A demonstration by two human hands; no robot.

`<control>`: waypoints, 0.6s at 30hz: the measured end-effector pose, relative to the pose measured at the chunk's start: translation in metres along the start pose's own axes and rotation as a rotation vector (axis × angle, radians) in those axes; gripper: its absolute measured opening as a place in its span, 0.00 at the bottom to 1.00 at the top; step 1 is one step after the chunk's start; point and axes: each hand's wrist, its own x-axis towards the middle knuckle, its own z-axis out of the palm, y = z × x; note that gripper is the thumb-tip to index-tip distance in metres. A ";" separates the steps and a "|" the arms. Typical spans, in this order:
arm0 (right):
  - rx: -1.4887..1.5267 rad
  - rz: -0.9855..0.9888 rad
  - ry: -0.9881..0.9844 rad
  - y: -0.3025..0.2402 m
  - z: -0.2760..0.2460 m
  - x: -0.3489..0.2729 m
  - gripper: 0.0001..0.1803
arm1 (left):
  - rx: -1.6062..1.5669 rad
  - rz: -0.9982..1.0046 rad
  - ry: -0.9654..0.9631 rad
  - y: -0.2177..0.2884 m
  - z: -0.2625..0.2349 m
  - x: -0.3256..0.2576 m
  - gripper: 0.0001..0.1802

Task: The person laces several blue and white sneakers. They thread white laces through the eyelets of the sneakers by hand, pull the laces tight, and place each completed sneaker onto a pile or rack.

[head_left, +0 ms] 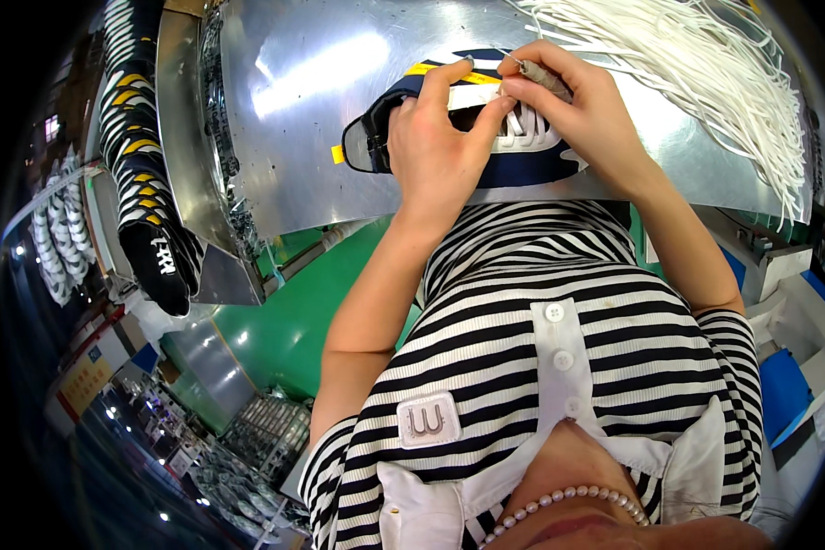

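I have the navy shoe (532,170) on the metal tabletop (312,151) near 12 o'clock, its heel toward 9 o'clock and its toe toward 3, with white lace (524,128) across its front. My left hand (434,137) lies over the shoe's opening, thumb and forefinger spread apart; I cannot tell whether its fingers are gripping anything there. My right hand (588,103) grips a small tool (545,81) between thumb and fingers, its thin metal tip pointing toward 10 o'clock above the shoe. The two thumbs are close together beside the lacing. A heap of loose white laces (697,69) spreads at 2 o'clock, and a row of dark shoes (137,147) lines up at 10 o'clock.
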 end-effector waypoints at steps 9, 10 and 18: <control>-0.177 -0.120 -0.033 -0.003 -0.020 -0.023 0.09 | 0.063 0.024 0.046 0.001 0.002 -0.001 0.22; -0.191 -0.120 -0.043 -0.003 -0.020 -0.022 0.09 | 0.078 0.041 0.057 0.000 0.002 -0.002 0.22; -0.430 -0.162 -0.052 -0.004 -0.004 -0.013 0.10 | 0.106 0.143 0.037 0.003 0.001 -0.010 0.21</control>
